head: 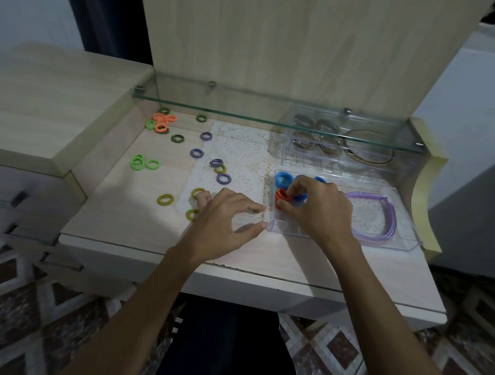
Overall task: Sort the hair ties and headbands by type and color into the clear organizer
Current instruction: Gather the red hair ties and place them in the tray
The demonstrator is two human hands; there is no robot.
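Note:
A clear organizer tray [397, 247] lies at the right of the vanity top. Blue hair ties [283, 179] fill its far left compartment and a purple headband [388, 219] lies in its wide part. My right hand [320, 206] reaches into the tray and pinches an orange hair tie [281, 197] over the compartment in front of the blue ones. My left hand [221, 224] hovers just left of the tray, fingers spread and holding nothing. Loose on the top lie orange ties [162, 121], green ties [144, 163], olive ties [165, 199] and purple striped ties [196, 152].
A second clear organizer [393, 168] with brownish ties and a thin hoop stands behind the tray, under a glass shelf [247, 113]. A lace doily [244, 147] covers the middle. A raised wooden block [36, 106] borders the left side.

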